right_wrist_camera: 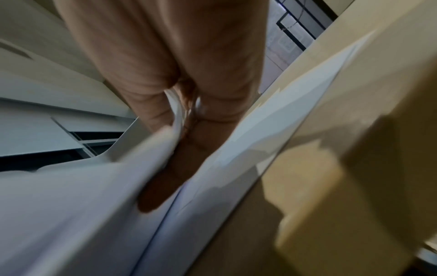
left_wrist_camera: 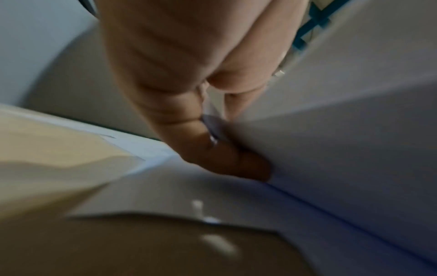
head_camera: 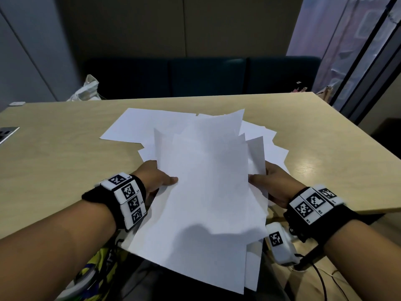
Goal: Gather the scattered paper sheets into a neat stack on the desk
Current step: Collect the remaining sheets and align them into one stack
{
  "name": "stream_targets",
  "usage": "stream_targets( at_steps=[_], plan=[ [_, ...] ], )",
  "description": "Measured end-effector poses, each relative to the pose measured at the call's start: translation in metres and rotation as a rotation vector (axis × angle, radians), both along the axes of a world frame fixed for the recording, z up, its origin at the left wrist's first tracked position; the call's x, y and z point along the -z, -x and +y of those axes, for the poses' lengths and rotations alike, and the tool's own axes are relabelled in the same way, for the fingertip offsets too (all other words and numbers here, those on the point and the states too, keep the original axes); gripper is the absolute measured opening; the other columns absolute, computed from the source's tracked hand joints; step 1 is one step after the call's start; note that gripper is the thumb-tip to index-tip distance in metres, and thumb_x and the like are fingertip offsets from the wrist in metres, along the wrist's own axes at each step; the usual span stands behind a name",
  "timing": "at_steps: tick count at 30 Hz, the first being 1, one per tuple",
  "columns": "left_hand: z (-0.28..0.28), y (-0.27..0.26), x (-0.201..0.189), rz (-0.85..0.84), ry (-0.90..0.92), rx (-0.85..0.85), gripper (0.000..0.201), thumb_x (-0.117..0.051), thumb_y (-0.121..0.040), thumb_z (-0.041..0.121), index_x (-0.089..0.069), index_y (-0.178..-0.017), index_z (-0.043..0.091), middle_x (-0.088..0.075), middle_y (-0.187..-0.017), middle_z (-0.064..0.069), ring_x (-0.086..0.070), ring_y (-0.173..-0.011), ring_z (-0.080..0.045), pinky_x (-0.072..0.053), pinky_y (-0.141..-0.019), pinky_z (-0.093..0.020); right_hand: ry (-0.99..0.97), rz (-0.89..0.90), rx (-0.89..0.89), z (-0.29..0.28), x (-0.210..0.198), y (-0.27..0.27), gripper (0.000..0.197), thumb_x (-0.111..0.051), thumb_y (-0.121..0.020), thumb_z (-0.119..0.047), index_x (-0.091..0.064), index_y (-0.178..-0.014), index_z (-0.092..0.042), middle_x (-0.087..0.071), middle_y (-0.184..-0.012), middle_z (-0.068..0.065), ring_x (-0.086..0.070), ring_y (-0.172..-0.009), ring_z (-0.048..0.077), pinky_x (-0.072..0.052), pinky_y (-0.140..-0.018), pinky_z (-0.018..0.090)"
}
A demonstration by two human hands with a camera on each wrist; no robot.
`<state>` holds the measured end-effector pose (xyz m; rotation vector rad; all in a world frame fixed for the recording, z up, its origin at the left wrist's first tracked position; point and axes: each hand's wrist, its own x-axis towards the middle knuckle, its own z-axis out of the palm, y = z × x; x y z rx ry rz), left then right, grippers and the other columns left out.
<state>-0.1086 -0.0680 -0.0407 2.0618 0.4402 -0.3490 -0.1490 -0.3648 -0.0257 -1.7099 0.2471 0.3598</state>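
Note:
A loose bundle of white paper sheets (head_camera: pixel 206 183) is lifted off the desk (head_camera: pixel 65 153), tilted, its near end hanging past the desk's front edge. My left hand (head_camera: pixel 159 178) holds the bundle's left edge, thumb on top and fingers underneath. My right hand (head_camera: pixel 263 184) holds its right edge the same way. In the left wrist view my left hand (left_wrist_camera: pixel 212 142) pinches the sheets (left_wrist_camera: pixel 343 168). The right wrist view shows my right hand (right_wrist_camera: pixel 175 142) with paper (right_wrist_camera: pixel 78 214) between thumb and fingers. More white sheets (head_camera: pixel 138 127) lie flat and askew on the desk beneath and behind.
A dark bench seat (head_camera: pixel 201 77) runs behind the desk, with a white cloth bag (head_camera: pixel 86 90) on it at the left. A grey panel (head_camera: pixel 7 133) is set in the desk's left edge. A white tagged device (head_camera: pixel 280 242) with cables hangs below the front edge.

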Motion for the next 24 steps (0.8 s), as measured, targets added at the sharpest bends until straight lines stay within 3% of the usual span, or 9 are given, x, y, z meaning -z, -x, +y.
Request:
stream_targets(
  at_steps=[5,8,10,12,14,17,20,22,24],
  plan=[
    [0.002,-0.003,-0.008,-0.031,0.012,-0.132,0.056,-0.073,-0.081,0.015,-0.047,-0.128,-0.002,-0.049,-0.136,-0.033,-0.047,-0.127,-0.049,-0.043,-0.101,-0.048,0.014,0.021,0.073,-0.004,0.001,0.002,0.034,-0.059,-0.088,0.004,-0.059,-0.122,-0.002,-0.07,-0.112,0.02,-0.067,-0.101,0.039,-0.053,-0.092,0.054],
    [0.004,-0.005,-0.01,-0.038,0.009,-0.201,0.06,-0.069,-0.082,0.024,-0.041,-0.13,0.002,-0.045,-0.142,-0.027,-0.046,-0.13,-0.044,-0.042,-0.103,-0.05,-0.017,0.073,0.054,-0.003,0.005,0.005,0.035,-0.055,-0.09,0.006,-0.057,-0.124,0.0,-0.067,-0.115,0.023,-0.065,-0.105,0.044,-0.046,-0.096,0.063],
    [0.004,-0.002,-0.009,-0.022,0.023,-0.156,0.072,-0.077,-0.072,0.036,-0.043,-0.126,0.003,-0.054,-0.128,-0.017,-0.057,-0.114,-0.034,-0.05,-0.09,-0.041,-0.06,0.097,0.026,0.0,0.004,0.009,0.035,-0.054,-0.09,0.008,-0.055,-0.125,0.002,-0.067,-0.116,0.024,-0.066,-0.103,0.043,-0.048,-0.094,0.062],
    [-0.001,0.001,-0.007,0.01,0.063,-0.076,0.077,-0.086,-0.061,0.033,-0.045,-0.119,0.003,-0.057,-0.117,-0.012,-0.059,-0.099,-0.025,-0.051,-0.081,-0.034,-0.126,0.11,0.02,0.002,0.007,0.011,0.029,-0.051,-0.093,0.007,-0.055,-0.122,0.005,-0.068,-0.107,0.022,-0.073,-0.082,0.031,-0.062,-0.07,0.044],
    [-0.006,0.004,-0.007,0.019,0.035,-0.052,0.077,-0.088,-0.06,0.02,-0.044,-0.121,0.003,-0.057,-0.121,-0.019,-0.059,-0.106,-0.031,-0.052,-0.089,-0.039,-0.182,0.122,0.047,0.004,0.008,0.012,0.023,-0.048,-0.098,-0.003,-0.055,-0.119,0.002,-0.068,-0.099,0.017,-0.073,-0.064,0.022,-0.057,-0.047,0.027],
    [-0.007,0.003,-0.01,-0.016,-0.101,-0.028,0.066,-0.08,-0.072,0.013,-0.041,-0.124,0.002,-0.053,-0.126,-0.022,-0.052,-0.117,-0.037,-0.044,-0.1,-0.044,-0.142,0.093,0.149,0.0,0.016,0.004,0.031,-0.043,-0.102,-0.015,-0.053,-0.125,0.002,-0.067,-0.113,0.019,-0.069,-0.09,0.032,-0.058,-0.073,0.039],
    [-0.003,0.002,-0.015,-0.021,-0.096,-0.002,0.049,-0.077,-0.077,0.013,-0.047,-0.114,0.002,-0.055,-0.112,-0.011,-0.049,-0.102,-0.027,-0.043,-0.096,-0.038,-0.032,0.062,0.245,-0.012,0.016,-0.006,0.038,-0.049,-0.099,-0.019,-0.053,-0.129,0.004,-0.065,-0.121,0.021,-0.063,-0.108,0.039,-0.047,-0.1,0.053],
    [-0.003,0.004,-0.016,-0.021,-0.081,0.043,0.039,-0.079,-0.073,0.018,-0.05,-0.095,0.005,-0.058,-0.094,-0.009,-0.052,-0.092,-0.027,-0.045,-0.088,-0.033,0.032,0.061,0.248,-0.015,0.017,-0.012,0.042,-0.056,-0.094,-0.039,-0.063,-0.116,-0.004,-0.071,-0.107,0.017,-0.067,-0.1,0.037,-0.05,-0.097,0.052],
    [-0.007,0.007,-0.014,-0.001,-0.061,0.08,0.035,-0.078,-0.073,0.019,-0.046,-0.077,0.008,-0.052,-0.075,-0.007,-0.051,-0.076,-0.025,-0.044,-0.074,-0.029,0.088,0.071,0.187,-0.011,0.013,-0.014,0.049,-0.056,-0.086,-0.059,-0.066,-0.098,-0.012,-0.073,-0.084,0.01,-0.07,-0.08,0.032,-0.057,-0.082,0.041]
  ],
)
